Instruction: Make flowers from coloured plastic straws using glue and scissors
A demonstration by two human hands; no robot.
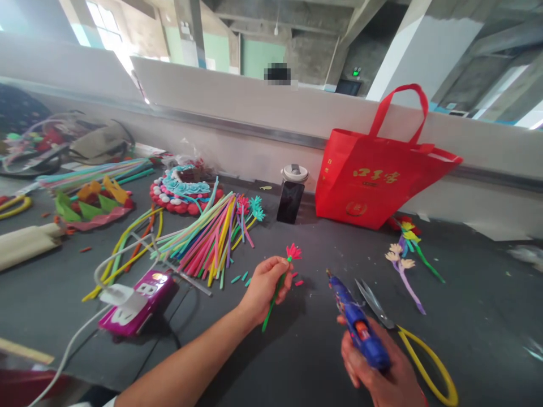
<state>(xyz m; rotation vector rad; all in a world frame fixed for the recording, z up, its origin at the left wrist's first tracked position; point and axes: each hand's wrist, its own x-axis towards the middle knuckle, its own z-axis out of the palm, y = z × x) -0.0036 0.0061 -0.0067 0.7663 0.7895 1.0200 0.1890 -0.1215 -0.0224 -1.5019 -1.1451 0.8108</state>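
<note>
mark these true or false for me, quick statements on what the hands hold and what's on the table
1. The left hand holds a green-stemmed flower with a red head. True.
2. The right hand holds the scissors. False: it holds a blue glue gun; the scissors lie on the table beside it.
3. The red bag lies flat. False: it stands upright at the back of the table.
4. A dark phone stands propped up to the left of the red bag. True.
5. The glue gun's nozzle touches the flower. False: there is a clear gap between them.
</note>
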